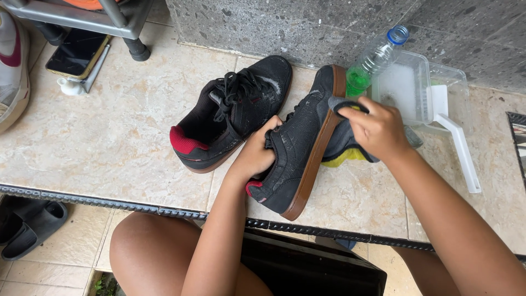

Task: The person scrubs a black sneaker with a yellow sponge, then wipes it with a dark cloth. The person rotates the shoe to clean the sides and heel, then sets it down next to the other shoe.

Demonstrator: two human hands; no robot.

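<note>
Your left hand (257, 156) grips the black shoe (298, 145) at its collar, fingers inside the opening, and holds it tilted on its side on the tiled ledge (109, 142), brown sole edge turned toward your right. Your right hand (378, 130) is closed on a dark cloth with a yellow underside (342, 148), pressing it against the sole edge near the toe.

Progress, as judged from this view: the upper of the held shoe shows pale soapy streaks and wet speckling, so washing looks begun on it; the sole edge is under the cloth now. The second black shoe (233, 112) stands upright just to the left, laces in, with a whitish smear near its toe. Whether it is finished or only started, I cannot tell. Neither shoe looks rinsed or dry.

Count:
- Black shoes with red heel lining: two.
- Cloth: one.
- Clear plastic bottle with green liquid and blue cap (375, 57): one, standing against the tub.
- Clear tub of foamy water (419, 85): one, by the stone wall.
- White brush (452, 134): one, handle resting over the tub's rim.
- Phone (76, 52): one, far left, under a metal frame.
- Dark sandals (30, 225): a pair on the lower floor.
</note>
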